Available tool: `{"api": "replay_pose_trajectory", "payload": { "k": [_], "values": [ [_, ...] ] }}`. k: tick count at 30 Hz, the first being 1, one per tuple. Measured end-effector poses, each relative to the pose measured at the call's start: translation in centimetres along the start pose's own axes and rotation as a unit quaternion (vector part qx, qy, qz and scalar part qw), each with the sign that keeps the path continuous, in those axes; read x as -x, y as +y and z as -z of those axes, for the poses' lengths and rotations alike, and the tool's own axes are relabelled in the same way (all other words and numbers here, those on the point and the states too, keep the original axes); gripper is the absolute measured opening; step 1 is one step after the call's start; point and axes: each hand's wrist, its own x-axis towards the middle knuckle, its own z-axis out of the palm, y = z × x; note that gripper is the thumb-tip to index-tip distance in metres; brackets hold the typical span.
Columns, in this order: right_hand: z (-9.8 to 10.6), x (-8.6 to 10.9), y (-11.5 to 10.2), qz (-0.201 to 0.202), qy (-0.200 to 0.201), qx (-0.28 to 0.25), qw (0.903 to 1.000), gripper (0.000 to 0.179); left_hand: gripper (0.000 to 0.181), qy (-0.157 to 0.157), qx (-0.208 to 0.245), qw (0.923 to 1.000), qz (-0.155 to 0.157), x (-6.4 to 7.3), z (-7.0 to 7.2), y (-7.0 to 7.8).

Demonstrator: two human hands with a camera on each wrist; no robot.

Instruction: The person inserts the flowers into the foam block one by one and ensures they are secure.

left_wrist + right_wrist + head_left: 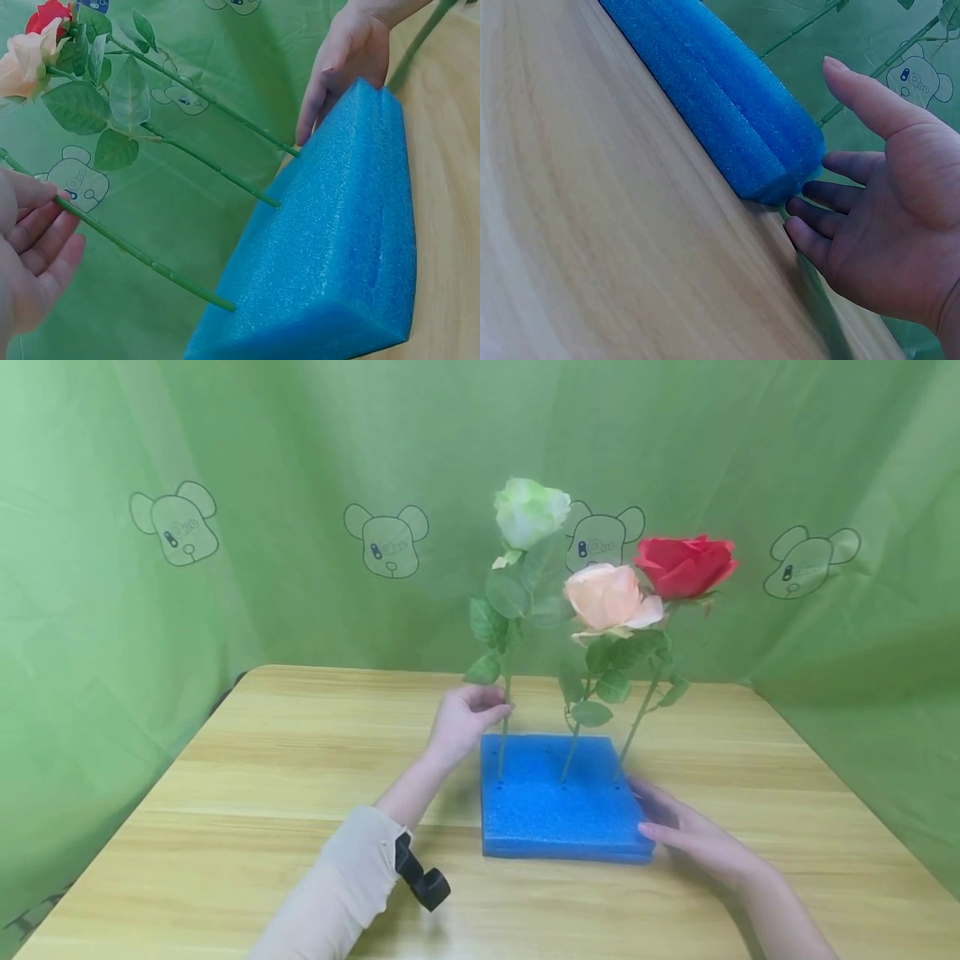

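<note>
A blue foam block (562, 818) lies on the table with three artificial roses upright in it. At the left stands a pale green-white rose (531, 514). A peach rose (609, 600) is in the middle and a red rose (686, 567) at the right. My left hand (471, 718) pinches the stem (142, 255) of the green-white rose above the foam, between thumb and fingers. At the block's right side is my right hand (690, 831). Its fingers (829, 199) are extended with the fingertips at the foam's end, and the thumb is apart from it.
The wooden table (300, 777) extends around the block. A green curtain (285, 527) with printed bear heads hangs behind and at both sides. A black strap device (423, 877) sits on the left sleeve. A blurred green stem-like strip (420, 45) shows beside the right forearm.
</note>
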Motion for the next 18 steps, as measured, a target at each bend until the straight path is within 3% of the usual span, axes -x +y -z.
{"api": "replay_pose_trajectory", "payload": {
  "k": [7, 12, 18],
  "values": [
    [-0.1, 0.1, -0.1, 0.005, -0.001, 0.008, 1.0000, 0.065, 0.022, -0.025, -0.028, 0.9989, 0.028, 0.4, 0.0, -0.5],
    [-0.1, 0.1, 0.0, 0.007, -0.002, 0.011, 0.9999, 0.064, 0.023, -0.028, -0.043, 0.9983, 0.028, 0.6, 0.0, -1.1],
    [0.0, 0.0, -0.1, 0.011, -0.002, 0.013, 0.9999, 0.063, 0.022, -0.025, -0.016, 0.9992, 0.028, 0.7, -0.1, -1.5]
  ]
}}
